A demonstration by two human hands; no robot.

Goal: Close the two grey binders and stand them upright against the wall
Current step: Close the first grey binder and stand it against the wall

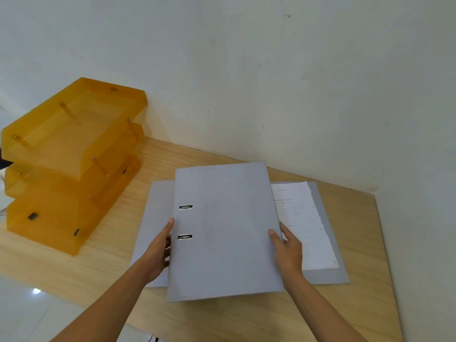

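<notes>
Head cam: both hands have a grip on the closed grey binder (225,230), left hand (158,253) pinching the spine edge, right hand (287,253) pinching the opposite edge. It's above the open binder (328,272) lying flat on the surface (118,262), near the wall (271,82).

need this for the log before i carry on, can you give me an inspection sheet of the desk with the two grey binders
surface: wooden desk, bare at the front
job's things: closed binder held over the open binder, which lies flat showing paper sheets
clutter: orange stacked trays at the left
grippers: left hand and right hand grip the closed binder's side edges
cables: nothing seen clearly
surroundings: white wall behind the desk
</notes>
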